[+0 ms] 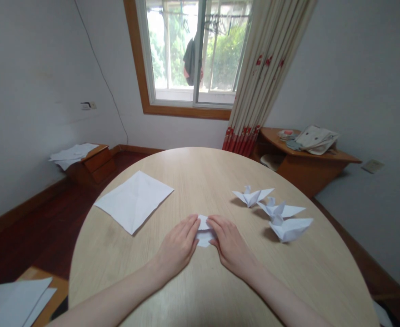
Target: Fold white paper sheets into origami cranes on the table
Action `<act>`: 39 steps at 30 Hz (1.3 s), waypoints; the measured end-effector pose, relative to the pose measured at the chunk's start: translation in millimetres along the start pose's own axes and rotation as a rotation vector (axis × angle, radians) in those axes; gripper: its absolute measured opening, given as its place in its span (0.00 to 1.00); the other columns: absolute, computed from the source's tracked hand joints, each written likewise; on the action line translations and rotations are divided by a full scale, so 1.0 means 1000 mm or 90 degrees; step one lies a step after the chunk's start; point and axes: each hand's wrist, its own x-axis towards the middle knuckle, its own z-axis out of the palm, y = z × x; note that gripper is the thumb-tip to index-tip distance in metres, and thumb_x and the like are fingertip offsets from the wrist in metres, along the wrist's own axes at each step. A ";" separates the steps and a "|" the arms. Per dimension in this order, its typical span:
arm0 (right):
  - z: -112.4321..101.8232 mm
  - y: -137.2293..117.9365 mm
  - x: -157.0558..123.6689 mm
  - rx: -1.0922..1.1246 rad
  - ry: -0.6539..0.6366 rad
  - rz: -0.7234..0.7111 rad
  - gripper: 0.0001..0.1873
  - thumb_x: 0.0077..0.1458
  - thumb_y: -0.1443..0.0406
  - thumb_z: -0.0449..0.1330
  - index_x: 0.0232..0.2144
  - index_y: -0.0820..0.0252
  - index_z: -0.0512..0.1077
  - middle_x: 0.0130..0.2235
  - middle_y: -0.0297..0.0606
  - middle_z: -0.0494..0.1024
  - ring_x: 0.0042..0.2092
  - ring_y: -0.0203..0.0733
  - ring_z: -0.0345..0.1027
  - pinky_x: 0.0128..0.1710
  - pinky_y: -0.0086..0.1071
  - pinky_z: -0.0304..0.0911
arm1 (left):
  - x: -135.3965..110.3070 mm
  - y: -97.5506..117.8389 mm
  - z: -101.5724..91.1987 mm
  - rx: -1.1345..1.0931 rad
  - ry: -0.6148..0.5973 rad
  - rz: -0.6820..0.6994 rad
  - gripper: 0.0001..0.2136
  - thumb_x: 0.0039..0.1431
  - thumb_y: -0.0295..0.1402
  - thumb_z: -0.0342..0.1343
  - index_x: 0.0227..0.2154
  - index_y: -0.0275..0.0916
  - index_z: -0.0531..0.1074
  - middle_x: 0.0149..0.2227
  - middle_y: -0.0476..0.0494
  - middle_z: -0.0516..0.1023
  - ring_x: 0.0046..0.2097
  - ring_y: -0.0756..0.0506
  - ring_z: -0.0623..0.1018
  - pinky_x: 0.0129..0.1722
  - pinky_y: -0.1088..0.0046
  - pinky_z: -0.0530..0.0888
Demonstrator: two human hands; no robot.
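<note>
A small folded piece of white paper point(206, 238) lies on the round wooden table point(200, 181), its upper flap lifted a little off the layer below. My left hand point(181, 240) closes on its left side, fingertips at the top edge and thumb lower down. On the opposite side my right hand point(230, 243) grips it the same way. Both palms hide the paper's outer ends. Right of my hands stand three folded paper cranes, the nearest crane point(292, 228) with its wings spread.
A creased square sheet point(135, 200) lies at the table's left. Past the table are a small cabinet point(99, 163) with papers and a corner desk point(309, 159) with a cloth bag. More white sheets point(16, 302) sit at lower left. A curtain point(254, 91) hangs beside the window.
</note>
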 end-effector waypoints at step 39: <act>0.010 0.002 -0.004 0.041 -0.220 0.060 0.30 0.61 0.74 0.44 0.65 0.62 0.52 0.64 0.48 0.58 0.66 0.52 0.46 0.61 0.59 0.50 | -0.014 0.011 0.024 0.090 -0.145 -0.036 0.22 0.65 0.25 0.37 0.61 0.25 0.55 0.63 0.27 0.59 0.64 0.36 0.59 0.58 0.47 0.64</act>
